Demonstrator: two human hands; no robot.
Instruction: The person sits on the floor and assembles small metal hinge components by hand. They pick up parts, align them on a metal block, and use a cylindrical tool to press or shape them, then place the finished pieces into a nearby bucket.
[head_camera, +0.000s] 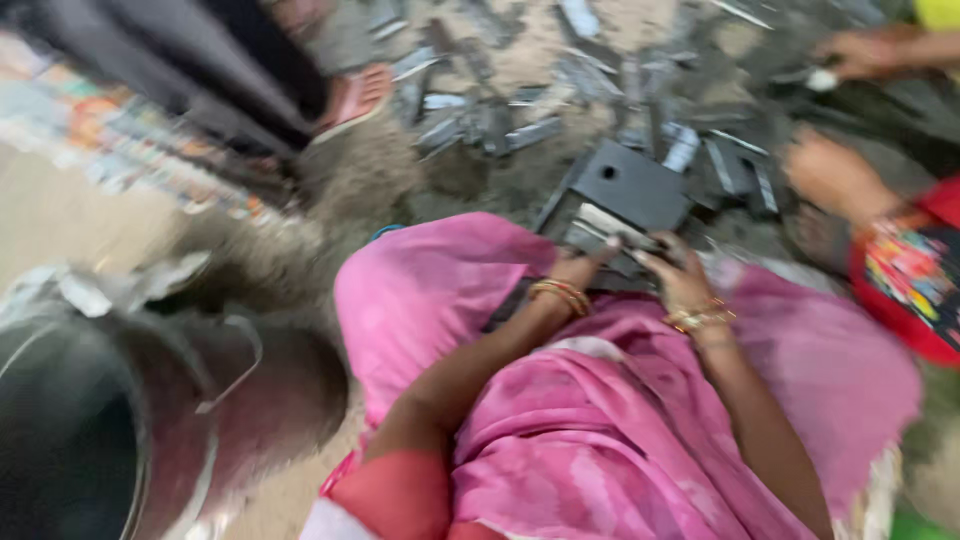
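The picture is blurred by motion. My left hand and my right hand both rest on a bundle of flat grey metal strips held just past my pink-draped knees. Gold bangles ring both wrists. The bundle lies against a dark square metal block with a small hole in it. How tightly each hand grips the strips is hard to tell through the blur.
Several loose metal strips litter the sandy ground ahead. Another person's hands work at the right, with a red patterned sleeve. A foot in a pink sandal stands at upper left. A large dark metal drum sits at lower left.
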